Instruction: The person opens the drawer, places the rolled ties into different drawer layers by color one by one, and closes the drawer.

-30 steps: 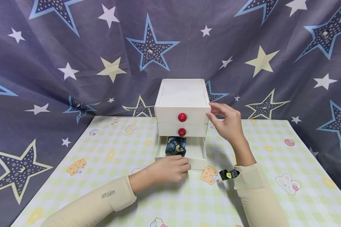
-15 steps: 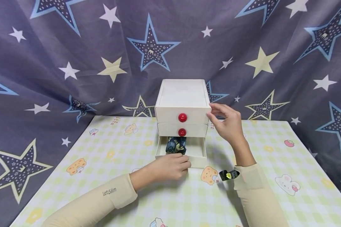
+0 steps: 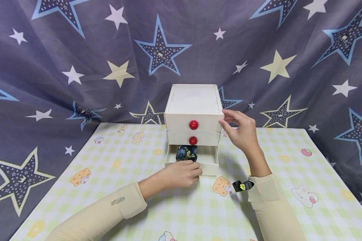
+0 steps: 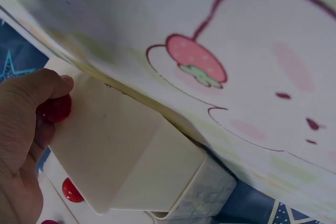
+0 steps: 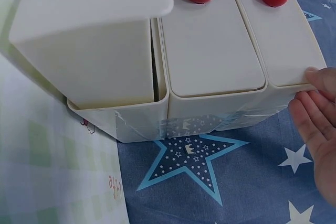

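A small white three-drawer cabinet (image 3: 196, 98) has red knobs on its drawers. The bottom drawer (image 3: 208, 168) is partly pulled out. My left hand (image 3: 181, 174) pinches that drawer's red knob (image 4: 55, 108) between thumb and fingers; in the head view the hand covers the knob. Inside the drawer, on its left side, lies a dark folded cloth (image 3: 186, 153) with a blue and yellow pattern, its front end partly behind my left hand. My right hand (image 3: 241, 129) holds the cabinet's upper right front corner, thumb on the front and fingers along the side.
The table (image 3: 114, 180) wears a green-and-white checked cover with cartoon prints. A purple-grey curtain (image 3: 199, 60) with stars hangs close behind the cabinet. The middle drawer (image 3: 178, 138) and top drawer (image 3: 178, 122) sit flush in the cabinet.
The bottom drawer has slid a little way inward, my left hand moving with it toward the cabinet. My right hand has stayed at the corner.
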Demonstrator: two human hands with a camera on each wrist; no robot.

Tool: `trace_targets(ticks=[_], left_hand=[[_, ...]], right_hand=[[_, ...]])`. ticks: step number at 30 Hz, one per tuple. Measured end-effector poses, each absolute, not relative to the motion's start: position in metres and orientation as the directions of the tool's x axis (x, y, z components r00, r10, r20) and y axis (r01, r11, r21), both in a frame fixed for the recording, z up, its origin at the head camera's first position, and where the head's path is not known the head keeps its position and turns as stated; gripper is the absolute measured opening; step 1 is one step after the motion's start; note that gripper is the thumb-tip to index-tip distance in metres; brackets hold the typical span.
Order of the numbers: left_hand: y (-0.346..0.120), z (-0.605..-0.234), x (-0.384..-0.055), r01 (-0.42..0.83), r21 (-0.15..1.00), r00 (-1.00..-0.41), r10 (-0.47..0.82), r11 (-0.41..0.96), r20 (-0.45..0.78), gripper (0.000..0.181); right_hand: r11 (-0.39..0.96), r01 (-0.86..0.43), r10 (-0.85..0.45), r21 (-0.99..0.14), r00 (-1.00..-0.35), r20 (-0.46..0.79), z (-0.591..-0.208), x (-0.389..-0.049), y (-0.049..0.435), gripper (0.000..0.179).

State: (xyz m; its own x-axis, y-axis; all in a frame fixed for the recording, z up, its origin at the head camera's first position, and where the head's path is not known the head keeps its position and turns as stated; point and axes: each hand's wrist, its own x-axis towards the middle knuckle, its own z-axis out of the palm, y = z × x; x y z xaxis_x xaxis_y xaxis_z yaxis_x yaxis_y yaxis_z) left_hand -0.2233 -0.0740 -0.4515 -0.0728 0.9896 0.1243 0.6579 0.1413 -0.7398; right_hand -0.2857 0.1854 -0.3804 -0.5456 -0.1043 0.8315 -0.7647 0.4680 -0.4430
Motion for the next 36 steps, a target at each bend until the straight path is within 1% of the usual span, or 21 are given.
trace_targets(ticks=[15,24,30,36], left_hand=[[-0.073,-0.455,-0.235,0.661,-0.733,-0.095,0.987,0.162,0.132,0.021],[-0.072,-0.456,-0.243,0.652,-0.738,-0.094,0.984,0.174,0.15,0.025],[-0.073,-0.456,-0.247,0.661,-0.726,-0.099,0.981,0.19,0.167,0.023],[-0.072,-0.456,-0.252,0.67,-0.715,-0.135,0.98,0.2,0.147,0.017]], right_hand=[[0.477,-0.754,-0.103,-0.451,-0.558,0.823,-0.381,-0.284,0.186,0.032],[0.465,-0.762,-0.105,-0.451,-0.553,0.826,-0.381,-0.285,0.186,0.032],[0.462,-0.763,-0.106,-0.451,-0.553,0.827,-0.38,-0.286,0.186,0.032],[0.468,-0.76,-0.106,-0.451,-0.556,0.825,-0.381,-0.285,0.186,0.032]])
